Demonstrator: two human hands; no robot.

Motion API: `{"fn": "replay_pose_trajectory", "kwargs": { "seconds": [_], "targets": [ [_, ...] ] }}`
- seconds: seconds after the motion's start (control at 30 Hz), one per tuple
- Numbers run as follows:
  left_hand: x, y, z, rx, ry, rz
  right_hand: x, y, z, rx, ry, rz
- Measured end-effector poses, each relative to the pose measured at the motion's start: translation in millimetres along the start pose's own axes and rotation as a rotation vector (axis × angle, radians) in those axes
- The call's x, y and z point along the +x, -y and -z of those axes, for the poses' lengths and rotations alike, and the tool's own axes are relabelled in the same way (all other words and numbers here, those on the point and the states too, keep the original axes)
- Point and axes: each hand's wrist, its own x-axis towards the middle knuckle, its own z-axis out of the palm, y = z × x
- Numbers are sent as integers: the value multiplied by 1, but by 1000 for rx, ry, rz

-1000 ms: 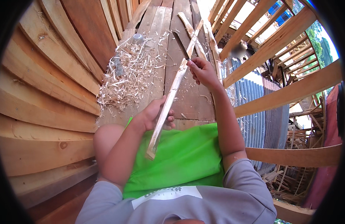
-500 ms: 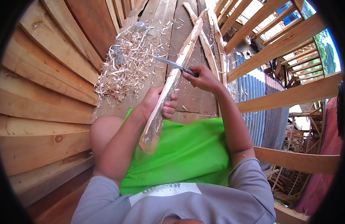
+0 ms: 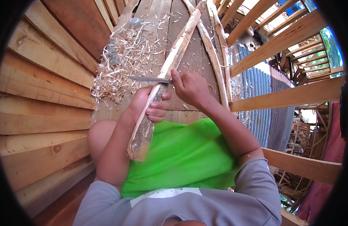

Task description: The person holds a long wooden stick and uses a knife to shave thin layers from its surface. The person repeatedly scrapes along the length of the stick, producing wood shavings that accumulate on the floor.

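A long wooden pole (image 3: 177, 52), pale where the bark is stripped and rough grey-brown toward the near end, slants from my lap up toward the far floor. My left hand (image 3: 148, 103) is wrapped around its lower part. The fingers of my right hand (image 3: 191, 87) are closed on the handle of a knife (image 3: 148, 79); the handle itself is mostly hidden. Its blade lies across the pole just beyond my left hand, pointing left. Green cloth (image 3: 181, 150) covers my lap under the pole's near end.
Curled wood shavings (image 3: 125, 60) are heaped on the plank floor at left, with a clear cup (image 3: 134, 23) in them. Two more stripped poles (image 3: 211, 56) lie at right. A board wall (image 3: 46, 101) stands left; a slatted rail (image 3: 290, 94) runs along the right.
My right hand has drawn the knife down the pole toward me, close to my left hand. The pole's near end has shifted slightly left and nearer.
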Motion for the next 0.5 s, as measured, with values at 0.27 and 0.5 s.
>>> {"fn": "replay_pose_trajectory", "kwargs": {
  "seconds": [0.27,0.5],
  "targets": [
    [1,0,2,8,-90,22,8,-16,-23,-65,-227,127],
    [6,28,-10,59,-82,19,61,-92,-1,-20,-340,-269]
  ]
}}
